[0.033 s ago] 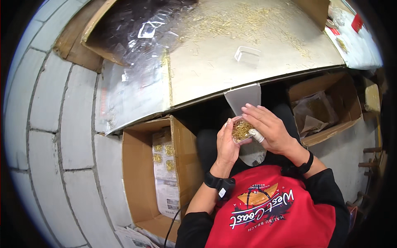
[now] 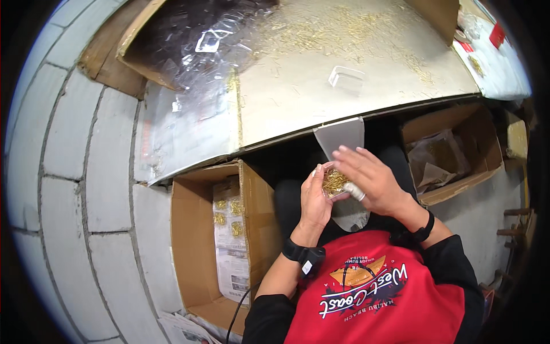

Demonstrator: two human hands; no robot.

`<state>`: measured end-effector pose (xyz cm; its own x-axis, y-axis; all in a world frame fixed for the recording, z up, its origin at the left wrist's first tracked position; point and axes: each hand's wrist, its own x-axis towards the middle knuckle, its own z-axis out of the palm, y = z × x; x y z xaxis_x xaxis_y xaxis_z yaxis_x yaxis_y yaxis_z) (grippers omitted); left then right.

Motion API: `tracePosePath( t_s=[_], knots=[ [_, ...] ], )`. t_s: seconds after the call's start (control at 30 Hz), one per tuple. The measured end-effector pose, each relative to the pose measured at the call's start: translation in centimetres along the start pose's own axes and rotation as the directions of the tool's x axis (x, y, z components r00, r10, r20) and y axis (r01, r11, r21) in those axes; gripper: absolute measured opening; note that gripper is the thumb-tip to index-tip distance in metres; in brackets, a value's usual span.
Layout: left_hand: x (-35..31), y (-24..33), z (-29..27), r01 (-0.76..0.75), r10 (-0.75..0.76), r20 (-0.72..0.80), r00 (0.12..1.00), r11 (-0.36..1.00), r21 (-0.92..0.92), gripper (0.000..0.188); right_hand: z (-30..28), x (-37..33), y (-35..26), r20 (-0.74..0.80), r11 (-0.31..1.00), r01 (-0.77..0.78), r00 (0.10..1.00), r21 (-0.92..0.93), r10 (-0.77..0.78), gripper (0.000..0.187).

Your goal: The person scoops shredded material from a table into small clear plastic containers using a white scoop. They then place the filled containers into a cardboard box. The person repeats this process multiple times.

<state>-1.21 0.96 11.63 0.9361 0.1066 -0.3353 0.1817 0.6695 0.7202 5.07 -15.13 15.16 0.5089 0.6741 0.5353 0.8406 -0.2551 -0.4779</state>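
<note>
My left hand (image 2: 314, 200) is closed around a small clear plastic box (image 2: 325, 194), held over my lap. Thin golden wire pieces (image 2: 334, 182), perhaps pins or hooks, fill it in a loose heap. Over the box's right side hovers my right hand (image 2: 375, 180), its fingers stretched out and slightly blurred. White wrapping covers its thumb, which is at the heap's edge; whether it touches the pieces I cannot tell. Just beyond my hands, a grey flat panel (image 2: 342, 136) slopes down from the table's edge.
On the table (image 2: 275, 117) lie many scattered golden pieces (image 2: 321, 37) and a clear box (image 2: 346, 78). Clear plastic boxes (image 2: 215, 57) pile up at the far left. Below, a left carton (image 2: 260, 223) holds several filled packs (image 2: 236, 228); a right carton (image 2: 467, 183) holds a plastic bag (image 2: 435, 155).
The fingers of my right hand have shifted slightly left and down over the box. My left hand keeps its hold. The whole view has moved a little.
</note>
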Motion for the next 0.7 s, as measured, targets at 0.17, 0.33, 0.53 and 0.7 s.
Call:
tracePosePath(
  t_s=[0.17,0.33,0.53,0.7],
  knots=[
    [0.1,1.8,-0.9,-0.127,0.144,-0.124,0.982,0.983,0.135,0.036,0.9,1.6,-1.4,0.189,0.989,0.126,0.976,-0.073,-0.110,0.052],
    [-2.5,6.5,-1.1,-0.065,0.074,-0.057,0.996,0.988,0.138,0.039,0.9,3.3,-1.9,0.025,0.993,0.084,0.996,0.079,-0.086,0.051],
    [-4.0,8.9,-3.3,-0.153,0.173,-0.095,0.980,0.971,0.185,0.035,3.0,6.0,-4.3,0.165,0.968,0.246,0.957,-0.039,-0.237,0.052],
    [-7.2,14.8,-7.1,-0.253,0.291,-0.231,0.928,0.950,0.181,0.041,3.1,8.5,-5.6,-0.037,0.974,0.182,0.983,0.138,-0.179,0.047]
  ],
)
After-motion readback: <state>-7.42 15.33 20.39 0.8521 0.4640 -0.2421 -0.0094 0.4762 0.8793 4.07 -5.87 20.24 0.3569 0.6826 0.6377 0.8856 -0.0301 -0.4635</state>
